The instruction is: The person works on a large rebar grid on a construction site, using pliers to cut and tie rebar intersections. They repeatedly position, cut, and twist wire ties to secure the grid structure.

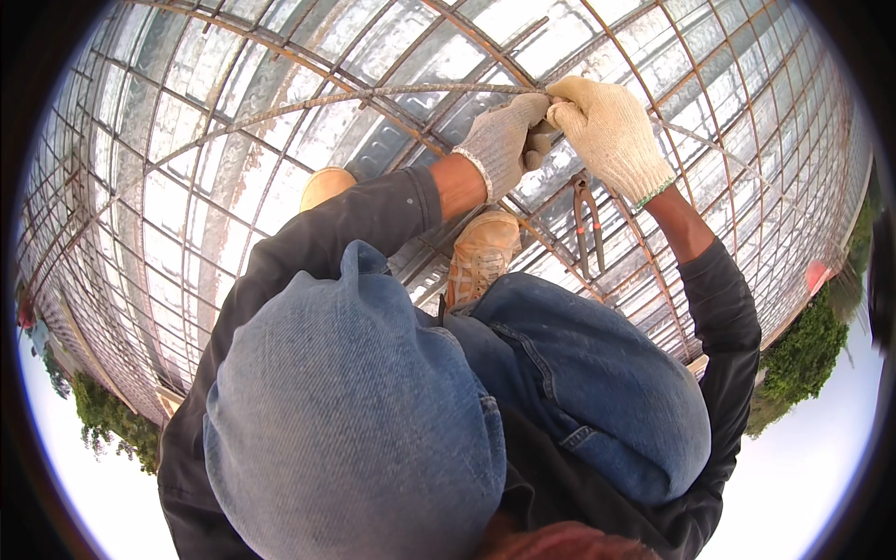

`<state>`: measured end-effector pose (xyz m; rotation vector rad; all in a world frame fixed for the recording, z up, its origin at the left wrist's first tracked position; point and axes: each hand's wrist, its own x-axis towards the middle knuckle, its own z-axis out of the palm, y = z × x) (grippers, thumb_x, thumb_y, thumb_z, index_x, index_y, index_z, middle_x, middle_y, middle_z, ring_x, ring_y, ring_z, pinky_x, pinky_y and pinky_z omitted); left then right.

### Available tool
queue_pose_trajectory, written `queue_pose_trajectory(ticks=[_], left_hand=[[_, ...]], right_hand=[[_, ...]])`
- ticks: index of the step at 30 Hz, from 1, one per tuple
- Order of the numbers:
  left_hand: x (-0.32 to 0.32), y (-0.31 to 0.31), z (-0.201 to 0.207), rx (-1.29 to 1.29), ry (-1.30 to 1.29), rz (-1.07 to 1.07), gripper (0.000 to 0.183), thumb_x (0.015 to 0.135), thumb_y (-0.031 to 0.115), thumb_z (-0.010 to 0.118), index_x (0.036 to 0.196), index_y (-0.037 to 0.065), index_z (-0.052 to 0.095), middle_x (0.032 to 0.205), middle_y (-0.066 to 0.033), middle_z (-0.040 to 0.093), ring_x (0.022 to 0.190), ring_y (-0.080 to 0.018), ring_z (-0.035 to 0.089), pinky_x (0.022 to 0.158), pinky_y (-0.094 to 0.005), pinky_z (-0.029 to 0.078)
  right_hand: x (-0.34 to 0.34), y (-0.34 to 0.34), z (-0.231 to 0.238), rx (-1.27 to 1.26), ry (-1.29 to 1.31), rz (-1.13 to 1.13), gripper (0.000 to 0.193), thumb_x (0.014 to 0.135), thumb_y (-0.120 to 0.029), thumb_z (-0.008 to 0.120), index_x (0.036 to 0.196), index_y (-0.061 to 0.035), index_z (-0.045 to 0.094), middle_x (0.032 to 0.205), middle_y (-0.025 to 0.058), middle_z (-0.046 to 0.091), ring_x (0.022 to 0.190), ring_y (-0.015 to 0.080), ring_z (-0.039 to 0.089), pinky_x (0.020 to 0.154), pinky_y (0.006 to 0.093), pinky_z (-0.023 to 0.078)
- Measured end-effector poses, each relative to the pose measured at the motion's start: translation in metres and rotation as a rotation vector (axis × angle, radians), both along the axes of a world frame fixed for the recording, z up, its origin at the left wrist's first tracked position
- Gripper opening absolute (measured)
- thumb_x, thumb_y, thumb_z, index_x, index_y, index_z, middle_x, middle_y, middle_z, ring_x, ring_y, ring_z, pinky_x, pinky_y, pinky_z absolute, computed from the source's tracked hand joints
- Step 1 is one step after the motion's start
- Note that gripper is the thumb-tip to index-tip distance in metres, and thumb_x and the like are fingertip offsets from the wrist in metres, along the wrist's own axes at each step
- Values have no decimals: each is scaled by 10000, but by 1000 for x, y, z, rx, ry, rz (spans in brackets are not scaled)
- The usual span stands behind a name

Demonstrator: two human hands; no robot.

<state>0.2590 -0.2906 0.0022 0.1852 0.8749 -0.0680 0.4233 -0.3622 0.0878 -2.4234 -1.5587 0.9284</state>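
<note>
Both of my hands wear off-white knitted gloves and meet at a crossing of the rebar mesh (411, 121). My left hand (504, 145) is closed, its fingers curled and pinched beside a long curved rebar (308, 105) that runs in from the left. My right hand (607, 131) presses thumb and fingers together at the same crossing, touching the left fingertips. What lies in either pinch is too small or hidden to make out. Below my right hand, a pair of pincers (586, 229) with dark handles and reddish bands rests on the mesh.
Shiny corrugated metal decking (196, 84) lies under the mesh. My tan shoe (483, 247) stands among the bars, with the tip of the other (327, 187) farther left. My bent knees in jeans (345, 401) fill the lower middle. Green trees (803, 359) show past the deck edge.
</note>
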Motion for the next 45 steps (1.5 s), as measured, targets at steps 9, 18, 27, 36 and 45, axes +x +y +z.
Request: queue_pose_trajectory(ticks=[9,18,27,36,45], left_hand=[[-8,0,-22,25,-252,111,373,1107,336,773,1336,44,743,1347,-109,775,1092,-255,777,873,-383,639],[-3,19,-10,467,-105,-256,401,1072,272,795,1374,9,779,1225,-119,834,1062,-213,823,909,-370,682],[2,22,3,482,-116,-234,258,1048,236,769,1154,4,811,939,-89,824,724,-119,754,625,-261,608],[-11,21,-34,1410,-241,-333,191,1097,185,701,935,85,683,822,23,622,593,-103,524,554,-286,460],[-18,57,8,44,-109,-231,203,1167,136,592,1256,-16,692,768,87,543,505,-31,432,434,-217,341]], right_hand=[[-24,-40,-2,188,105,-245,339,1032,-229,749,1317,-49,784,1022,170,821,943,357,816,815,464,638],[-75,-77,4,113,137,-340,373,1028,-190,735,1388,-96,751,1052,136,797,959,342,792,847,474,629],[5,-8,4,328,-281,236,248,1018,-271,773,1217,-136,832,1059,100,806,1025,299,786,964,462,623],[28,30,-18,126,-296,512,167,984,-214,756,1098,-107,815,1004,95,798,1041,306,783,946,493,626],[20,-13,-32,295,-200,175,188,928,-244,811,1065,-115,811,973,94,758,1012,333,745,901,494,599]])
